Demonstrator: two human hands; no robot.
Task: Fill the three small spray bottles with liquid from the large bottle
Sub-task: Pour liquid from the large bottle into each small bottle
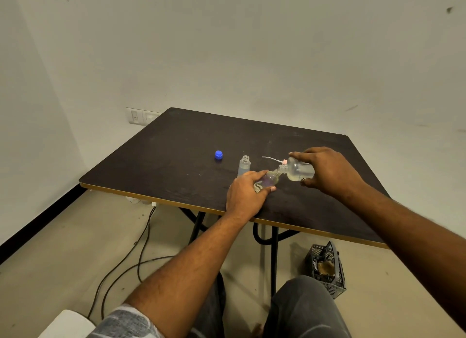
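Right hand (330, 171): grips tilted large bottle (298, 171), neck at small bottle's mouth.
Left hand (245, 194): grips small bottle (268, 180) on table (176, 161).

blue cap (218, 155) | dark brown table (176, 146) | black crate (326, 268)

On my counter (176, 141) the cap (219, 155) lies farthest left; right of it stands a small bottle (244, 165); just before that, my left grip (245, 195) holds a second small bottle (268, 180), its mouth meeting the large bottle (298, 171) in my right grip (330, 172); a spray head (273, 158) lies behind them; a basket (326, 268) sits on the floor beneath.
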